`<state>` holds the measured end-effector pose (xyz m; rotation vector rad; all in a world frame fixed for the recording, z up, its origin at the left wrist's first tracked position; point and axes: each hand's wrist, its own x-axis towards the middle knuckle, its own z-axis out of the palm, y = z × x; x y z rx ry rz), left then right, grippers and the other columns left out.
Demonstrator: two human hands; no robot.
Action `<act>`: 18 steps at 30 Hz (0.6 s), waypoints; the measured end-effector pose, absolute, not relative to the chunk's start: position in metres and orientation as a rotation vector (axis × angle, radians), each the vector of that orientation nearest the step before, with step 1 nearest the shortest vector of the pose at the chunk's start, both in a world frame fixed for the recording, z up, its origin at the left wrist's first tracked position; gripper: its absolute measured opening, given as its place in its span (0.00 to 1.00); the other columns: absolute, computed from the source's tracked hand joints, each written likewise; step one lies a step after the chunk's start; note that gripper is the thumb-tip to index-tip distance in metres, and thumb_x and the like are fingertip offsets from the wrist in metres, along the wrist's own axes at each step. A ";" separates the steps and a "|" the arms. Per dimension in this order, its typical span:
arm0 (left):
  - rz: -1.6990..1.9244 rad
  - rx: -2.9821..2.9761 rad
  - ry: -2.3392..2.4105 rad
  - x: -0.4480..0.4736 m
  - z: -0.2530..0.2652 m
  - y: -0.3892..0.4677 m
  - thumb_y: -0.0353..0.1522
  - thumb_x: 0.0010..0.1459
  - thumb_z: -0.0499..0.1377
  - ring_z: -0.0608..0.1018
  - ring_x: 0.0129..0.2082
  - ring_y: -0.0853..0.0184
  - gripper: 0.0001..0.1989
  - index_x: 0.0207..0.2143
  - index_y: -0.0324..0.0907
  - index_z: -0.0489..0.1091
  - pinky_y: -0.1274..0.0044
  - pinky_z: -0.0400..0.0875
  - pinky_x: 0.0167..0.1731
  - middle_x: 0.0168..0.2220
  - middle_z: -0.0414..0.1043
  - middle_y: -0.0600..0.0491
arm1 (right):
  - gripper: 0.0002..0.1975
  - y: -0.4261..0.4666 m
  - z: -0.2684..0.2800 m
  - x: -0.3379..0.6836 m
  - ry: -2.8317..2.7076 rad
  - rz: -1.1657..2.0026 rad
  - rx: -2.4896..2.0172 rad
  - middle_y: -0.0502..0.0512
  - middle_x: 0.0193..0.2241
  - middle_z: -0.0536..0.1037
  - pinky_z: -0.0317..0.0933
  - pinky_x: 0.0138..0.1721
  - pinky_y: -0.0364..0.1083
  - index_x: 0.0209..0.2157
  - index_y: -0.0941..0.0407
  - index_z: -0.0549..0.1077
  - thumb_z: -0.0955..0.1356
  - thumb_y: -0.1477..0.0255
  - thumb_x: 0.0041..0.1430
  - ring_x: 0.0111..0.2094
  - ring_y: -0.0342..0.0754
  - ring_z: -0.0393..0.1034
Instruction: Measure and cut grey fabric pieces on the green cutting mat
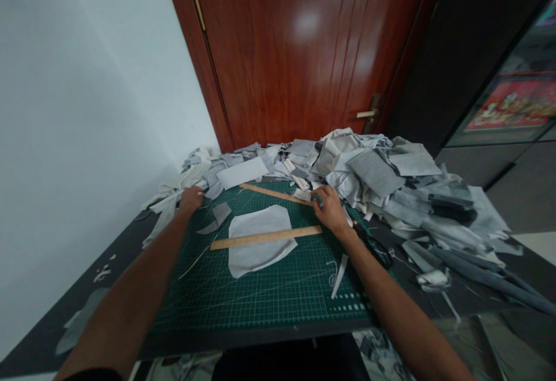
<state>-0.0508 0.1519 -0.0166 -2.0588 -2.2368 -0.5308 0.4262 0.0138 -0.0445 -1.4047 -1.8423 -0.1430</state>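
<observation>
A pale grey piece of cloth (252, 262) with uneven edges lies on the green cutting mat (269, 306), and a wooden ruler (264, 237) rests across it. Farther back a second wooden ruler (275, 194) lies slantwise. My right hand (330, 208) is beside that ruler's right end, fingers curved and apart over the mat; whether they touch the ruler is unclear. At the mat's far left corner my left hand (191, 198) is closed beside off-white fabric strips (167, 207); what it grips cannot be made out. A grey scrap (220, 213) lies between the left hand and the cloth.
A heap of grey and cream fabric scraps (373, 169) lines the table's back and right side. A dark-handled tool (373, 245) lies partly hidden by my right forearm. Thin offcuts (340, 277) lie on the mat. Behind stand a wooden door (295, 51) and a white wall (108, 80).
</observation>
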 end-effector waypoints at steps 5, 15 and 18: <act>-0.764 -2.015 -2.236 -0.037 0.000 0.138 0.29 0.65 0.55 0.78 0.42 0.58 0.08 0.42 0.33 0.72 0.67 0.74 0.44 0.37 0.75 0.47 | 0.14 0.009 -0.037 0.418 -1.866 -0.070 -1.308 0.62 0.46 0.73 0.60 0.56 0.54 0.46 0.57 0.75 0.63 0.78 0.61 0.51 0.57 0.65; -1.243 -2.834 -1.349 0.113 -0.023 -0.002 0.41 0.64 0.59 0.77 0.34 0.67 0.10 0.35 0.43 0.72 0.75 0.72 0.39 0.34 0.75 0.54 | 0.15 -0.018 -0.041 0.359 -1.941 0.834 -0.811 0.52 0.37 0.77 0.62 0.35 0.43 0.50 0.54 0.72 0.67 0.64 0.65 0.32 0.45 0.68; -1.329 -2.900 -1.233 0.133 -0.025 -0.022 0.40 0.65 0.59 0.76 0.33 0.67 0.11 0.33 0.44 0.71 0.76 0.71 0.37 0.32 0.74 0.54 | 0.12 -0.022 -0.043 0.353 -2.000 0.898 -0.757 0.50 0.32 0.76 0.58 0.32 0.42 0.44 0.55 0.75 0.67 0.62 0.66 0.30 0.44 0.66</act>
